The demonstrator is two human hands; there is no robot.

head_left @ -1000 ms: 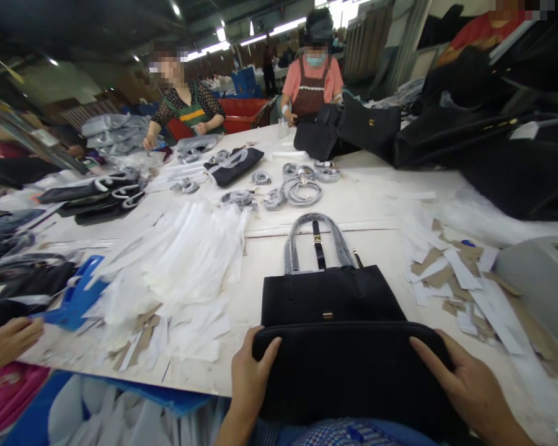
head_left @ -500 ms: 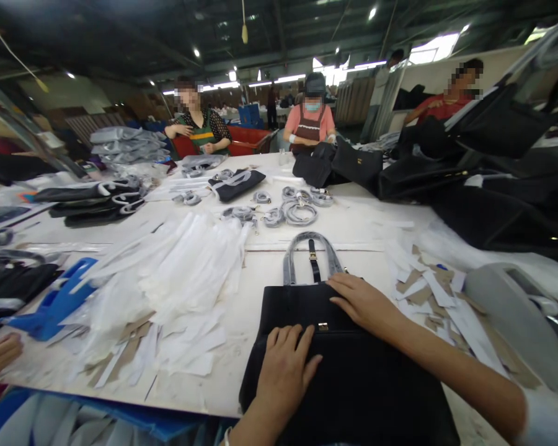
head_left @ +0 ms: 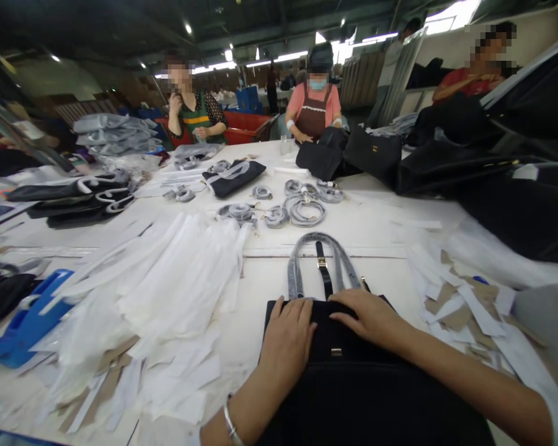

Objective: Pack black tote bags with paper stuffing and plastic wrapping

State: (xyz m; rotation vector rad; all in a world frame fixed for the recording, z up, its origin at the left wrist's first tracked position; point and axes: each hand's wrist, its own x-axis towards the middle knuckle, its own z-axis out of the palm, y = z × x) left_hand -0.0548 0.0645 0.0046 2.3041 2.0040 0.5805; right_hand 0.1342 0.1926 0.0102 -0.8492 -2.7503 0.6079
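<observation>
A black handbag (head_left: 353, 396) with a small gold clasp plate lies in front of me at the table's near side. Its grey-wrapped handles (head_left: 296, 272) stand up beyond the top edge, with a black buckled strap (head_left: 323, 266) between them. My left hand (head_left: 288, 337) is on the left part of the top edge, fingers over the rim and thumb on the front. Beside it, my right hand (head_left: 365, 313) grips the same edge farther right, its thumb also on the front. The fingertips at the rim are partly hidden. A silver bangle (head_left: 231, 421) circles my left wrist.
White plastic sleeves (head_left: 167, 279) and paper scraps cover the table at left, near a blue tape dispenser (head_left: 28, 328). More scraps (head_left: 465, 310) lie right. Coiled wrapped straps (head_left: 304, 207) sit ahead. Black bags (head_left: 516, 198) are heaped at right. Several people work across the table.
My left hand has moved up from the flap to the handbag's top edge. My right hand stays at that edge. The view has shifted, and the person at back left has raised a hand.
</observation>
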